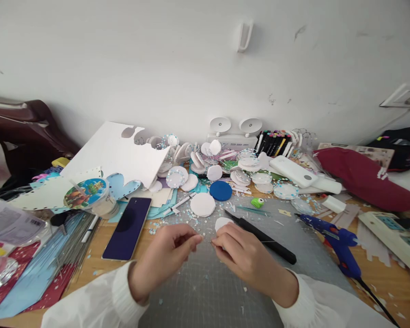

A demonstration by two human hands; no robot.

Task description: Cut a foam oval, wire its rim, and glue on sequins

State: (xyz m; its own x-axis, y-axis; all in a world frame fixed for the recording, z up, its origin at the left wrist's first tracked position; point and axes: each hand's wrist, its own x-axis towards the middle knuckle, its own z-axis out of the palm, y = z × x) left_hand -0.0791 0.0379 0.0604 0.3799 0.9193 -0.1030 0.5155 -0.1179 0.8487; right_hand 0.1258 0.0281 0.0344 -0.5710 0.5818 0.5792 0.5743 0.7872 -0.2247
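My left hand (172,249) hovers over the grey cutting mat (205,291), thumb and fingertips pinched; whatever is between them is too small to make out. Just to its right, my right hand (243,256) is closed in a pinch with a thin wire (269,241) that sticks out past its back. A gap separates the two hands. Partly hidden behind the right fingers lies a white disc (223,223). The black craft knife (264,238) rests on the mat beside that hand. Beyond the hands are a larger white round (202,205) and a blue round lid (220,191).
A phone (127,229) and a lidded cup (104,202) stand left. On the right are a blue glue gun (335,239) and a power strip (392,237). White discs with beaded wire (177,176) crowd the back near a twin-headed lamp (230,140). A small green punch (257,202) sits mid-mat.
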